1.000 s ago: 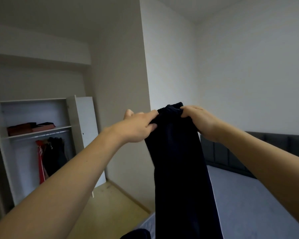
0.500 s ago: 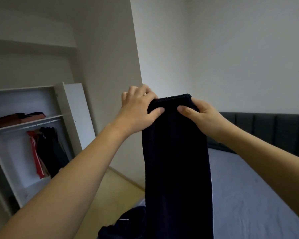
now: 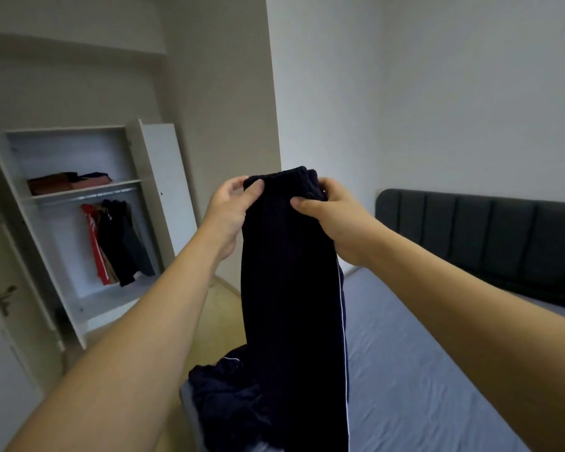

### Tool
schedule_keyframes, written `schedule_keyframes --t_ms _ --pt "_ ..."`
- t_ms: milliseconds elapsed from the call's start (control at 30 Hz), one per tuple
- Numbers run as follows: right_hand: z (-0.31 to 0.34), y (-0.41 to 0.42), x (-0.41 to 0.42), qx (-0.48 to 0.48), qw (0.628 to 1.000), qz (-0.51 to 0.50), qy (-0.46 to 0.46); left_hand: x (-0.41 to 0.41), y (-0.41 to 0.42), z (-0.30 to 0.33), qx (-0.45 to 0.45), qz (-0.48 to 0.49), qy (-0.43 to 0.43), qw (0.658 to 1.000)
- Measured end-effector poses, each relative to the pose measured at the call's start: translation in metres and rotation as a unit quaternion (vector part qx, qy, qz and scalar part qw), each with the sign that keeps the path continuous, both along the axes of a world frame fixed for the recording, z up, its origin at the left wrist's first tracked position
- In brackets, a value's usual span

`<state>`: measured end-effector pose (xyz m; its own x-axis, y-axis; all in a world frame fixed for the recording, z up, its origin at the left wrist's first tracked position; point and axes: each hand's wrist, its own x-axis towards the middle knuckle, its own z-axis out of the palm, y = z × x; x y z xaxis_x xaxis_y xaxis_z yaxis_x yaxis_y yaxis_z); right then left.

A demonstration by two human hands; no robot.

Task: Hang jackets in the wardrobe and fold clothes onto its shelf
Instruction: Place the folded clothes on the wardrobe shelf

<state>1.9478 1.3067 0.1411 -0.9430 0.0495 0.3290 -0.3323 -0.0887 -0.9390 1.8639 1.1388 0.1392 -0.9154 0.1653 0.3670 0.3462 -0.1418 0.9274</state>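
Between the hands, the trousers (image 3: 291,288) are dark matt cloth with a ribbed waistband — below them, a smooth grey sheet (image 3: 421,370). Far left, the wardrobe (image 3: 157,177) looks matt white board.

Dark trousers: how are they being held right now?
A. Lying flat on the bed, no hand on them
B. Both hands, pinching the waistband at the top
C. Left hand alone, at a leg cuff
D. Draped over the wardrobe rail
B: the left hand and right hand each pinch the waistband of the dark trousers, which hang down above the bed.
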Motion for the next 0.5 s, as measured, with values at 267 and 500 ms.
schedule_keyframes --t_ms 267,500 --pt "-0.022 0.003 0.017 -0.132 0.984 0.079 -0.088 0.001 0.007 -0.042 -0.042 0.046 0.027 0.998" --pt "-0.028 0.051 0.029 -0.176 0.982 0.045 -0.051 0.0 0.083 -0.034 -0.179 0.136 0.171 0.959"
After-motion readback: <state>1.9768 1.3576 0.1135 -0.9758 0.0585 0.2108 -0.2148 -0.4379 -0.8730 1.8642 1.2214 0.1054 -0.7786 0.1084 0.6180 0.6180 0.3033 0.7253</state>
